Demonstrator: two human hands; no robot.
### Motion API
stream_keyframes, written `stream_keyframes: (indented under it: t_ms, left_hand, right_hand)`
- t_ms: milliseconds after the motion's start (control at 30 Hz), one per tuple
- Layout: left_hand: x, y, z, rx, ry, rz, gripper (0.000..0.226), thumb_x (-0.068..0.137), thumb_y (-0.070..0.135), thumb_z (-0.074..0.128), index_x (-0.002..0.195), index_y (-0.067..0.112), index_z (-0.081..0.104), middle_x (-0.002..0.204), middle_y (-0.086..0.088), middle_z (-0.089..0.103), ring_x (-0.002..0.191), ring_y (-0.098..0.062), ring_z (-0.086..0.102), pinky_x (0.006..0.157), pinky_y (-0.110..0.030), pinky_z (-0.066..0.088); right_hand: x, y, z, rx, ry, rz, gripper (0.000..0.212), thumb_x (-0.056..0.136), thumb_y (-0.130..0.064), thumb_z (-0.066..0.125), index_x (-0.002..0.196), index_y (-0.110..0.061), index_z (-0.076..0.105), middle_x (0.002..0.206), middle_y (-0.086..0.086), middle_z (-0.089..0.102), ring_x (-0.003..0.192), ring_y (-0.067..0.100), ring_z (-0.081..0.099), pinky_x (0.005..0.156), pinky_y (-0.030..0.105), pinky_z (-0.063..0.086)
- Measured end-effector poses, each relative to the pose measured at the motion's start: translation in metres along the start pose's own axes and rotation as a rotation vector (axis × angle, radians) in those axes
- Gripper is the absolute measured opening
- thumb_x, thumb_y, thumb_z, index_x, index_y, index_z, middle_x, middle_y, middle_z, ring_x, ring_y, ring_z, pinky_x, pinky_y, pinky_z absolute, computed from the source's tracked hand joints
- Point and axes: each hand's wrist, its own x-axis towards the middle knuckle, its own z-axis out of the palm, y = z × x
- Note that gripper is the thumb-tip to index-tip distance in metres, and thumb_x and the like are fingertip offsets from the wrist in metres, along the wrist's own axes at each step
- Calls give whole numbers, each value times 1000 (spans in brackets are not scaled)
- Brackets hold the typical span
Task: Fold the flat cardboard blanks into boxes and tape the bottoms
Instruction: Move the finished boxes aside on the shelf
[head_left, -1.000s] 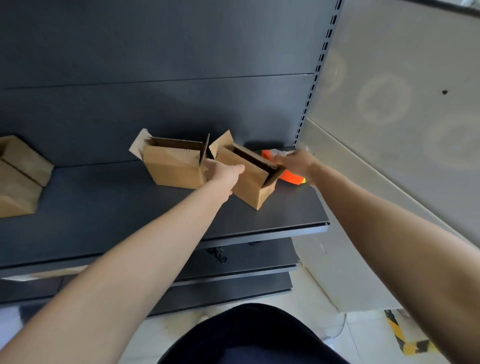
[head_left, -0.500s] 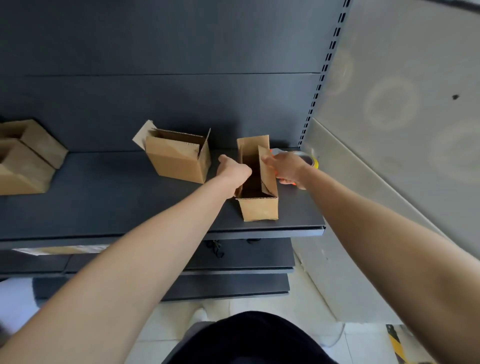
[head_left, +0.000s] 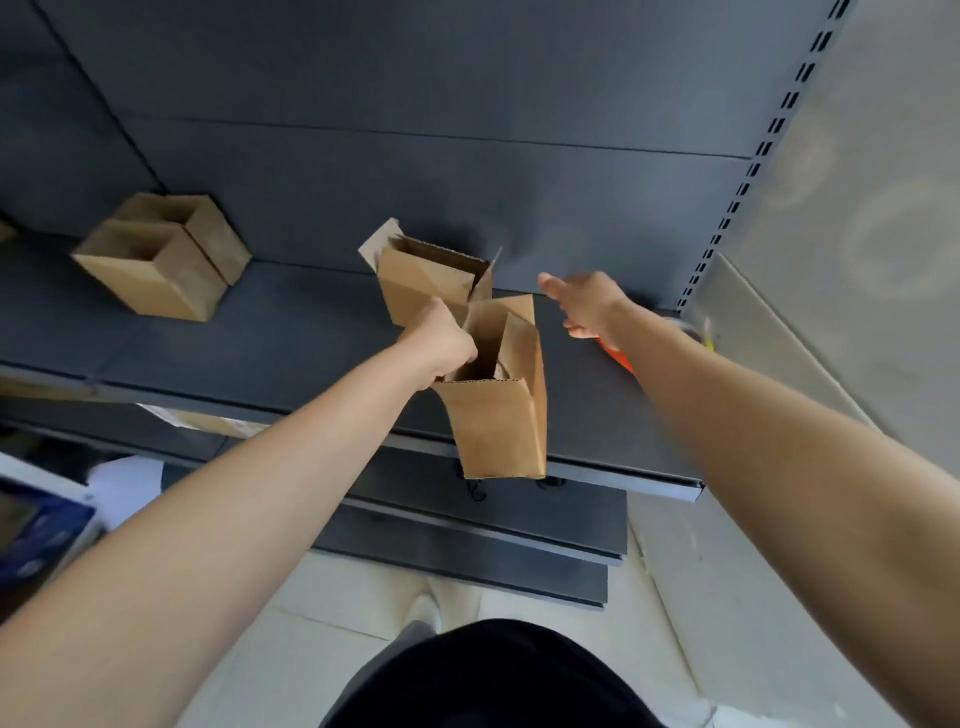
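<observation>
Cardboard box (head_left: 498, 426) is gripped at its rim by our left hand (head_left: 441, 340); our right hand (head_left: 587, 304) (blurred) spreads open, holding nothing.

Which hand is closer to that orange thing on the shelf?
Right. The right hand is just beside the orange thing; the left hand is farther left, gripping the front cardboard box.
</observation>
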Motion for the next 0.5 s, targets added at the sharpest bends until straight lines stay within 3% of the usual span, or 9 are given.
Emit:
stream_keyframes:
  t_ms: [33, 100, 167, 233, 367, 500]
  left_hand:
    - [0, -6, -9, 26, 32, -16, 58, 86, 7, 60, 138, 8, 35, 111, -14, 56, 85, -24, 58, 49, -27, 40]
    - [1, -19, -27, 64, 94, -59, 60, 85, 6, 59, 139, 5, 34, 113, -17, 58, 86, -26, 60, 52, -31, 46]
    - [5, -30, -42, 87, 146, -111, 69, 86, 5, 57, 146, 6, 23, 122, -19, 55, 98, -31, 60, 60, -34, 49]
    - [11, -40, -52, 94, 195, -150, 71, 89, 4, 55, 148, 7, 15, 128, -15, 51, 105, -31, 57, 62, -34, 46]
    - [21, -53, -60, 74, 293, -159, 54, 92, 3, 51, 138, 7, 23, 123, -15, 52, 102, -31, 57, 59, -34, 43]
    - [35, -64, -57, -27, 268, -88, 40, 93, 3, 49, 127, 11, 30, 116, -13, 53, 84, -24, 56, 54, -28, 42]
  right_hand:
    - [1, -8, 8, -54, 35, -50, 44, 96, -32, 52, 136, -12, 46, 103, 12, 59, 85, 28, 60, 73, 35, 49]
    - [2, -25, 19, -109, 21, -114, 53, 95, -27, 56, 142, -11, 39, 133, 14, 52, 112, 27, 55, 93, 33, 47]
    - [10, -35, 27, -226, 29, -196, 59, 94, -13, 52, 148, -17, 31, 147, 10, 38, 123, 25, 47, 91, 28, 45]
    - [18, -44, 34, -342, -17, -264, 68, 89, 4, 41, 149, -24, 28, 154, 5, 24, 134, 30, 37, 82, 26, 48]
    - [34, -52, 48, -664, -90, -311, 78, 84, 11, 36, 150, -31, 24, 158, -1, 13, 144, 35, 12, 107, 38, 34]
    - [43, -51, 55, -840, -118, -279, 76, 86, 4, 42, 151, -32, 21, 158, 0, 16, 144, 30, 14, 110, 39, 32]
